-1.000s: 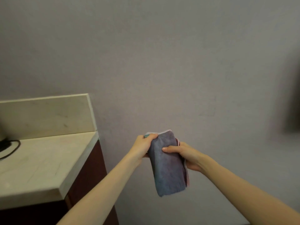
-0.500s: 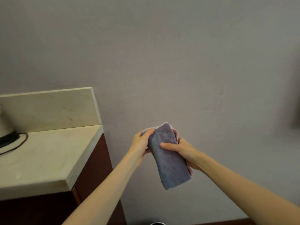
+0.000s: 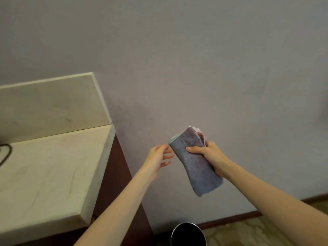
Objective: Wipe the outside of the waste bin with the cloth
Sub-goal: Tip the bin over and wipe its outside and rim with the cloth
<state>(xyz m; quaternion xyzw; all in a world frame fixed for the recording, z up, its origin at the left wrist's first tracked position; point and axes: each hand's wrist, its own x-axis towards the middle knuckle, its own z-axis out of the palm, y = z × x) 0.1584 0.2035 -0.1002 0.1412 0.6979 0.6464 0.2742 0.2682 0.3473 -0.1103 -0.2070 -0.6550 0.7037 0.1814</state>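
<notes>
A folded grey-blue cloth (image 3: 195, 160) with pink and teal edges hangs in the air in front of the wall. My right hand (image 3: 211, 157) is shut on its right side, thumb across the front. Just left of the cloth is my left hand (image 3: 158, 157), fingers spread and holding nothing, its fingertips a little apart from the cloth's edge. At the bottom edge the round dark mouth of the waste bin (image 3: 188, 234) with a metal rim shows on the floor below the cloth; its sides are out of view.
A cream stone counter (image 3: 49, 171) with a backsplash (image 3: 49, 107) on a dark wood cabinet (image 3: 115, 174) fills the left. A black cable (image 3: 6, 153) lies at its far left. A plain wall is ahead, with a wood skirting (image 3: 236, 218) and patterned floor (image 3: 248, 231) at the lower right.
My left hand has let go of the cloth and opened. The view has tilted down, bringing the bin's mouth and the floor into sight.
</notes>
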